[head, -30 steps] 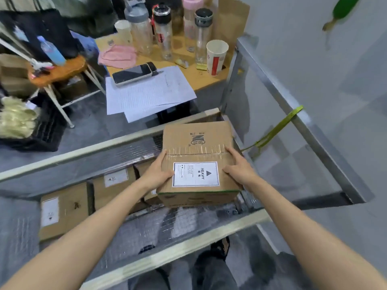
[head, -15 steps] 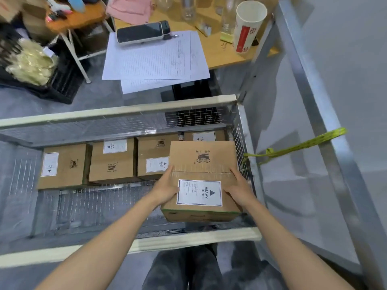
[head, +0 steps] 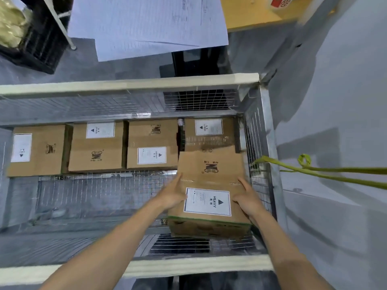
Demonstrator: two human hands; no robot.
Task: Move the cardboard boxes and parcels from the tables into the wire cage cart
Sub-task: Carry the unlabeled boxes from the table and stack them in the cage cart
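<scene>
Item: one cardboard box (head: 211, 185), brown, taped seam across the top, white label reading HEAVY toward the near edge, printed logo toward the far edge. Location: inside the wire cage cart (head: 129, 82), at its right end, close beside the right mesh wall; whether its base touches the mesh floor cannot be told. Its far edge overlaps the view of the rightmost box (head: 209, 132) of the row. Held by: left hand (head: 171, 195) clasping the left side, thumb lying on top; right hand (head: 247, 199) clasping the right side likewise. Also in cart, ranged along the far wall: three more boxes (head: 96, 146), labelled, tops up, set close side by side. Outside cart: loose printed papers (head: 146, 24) overhanging a wooden table (head: 257, 17); a green strap (head: 324, 174) tied to the cart's right frame; a black crate (head: 37, 45) on the floor at far left.
</scene>
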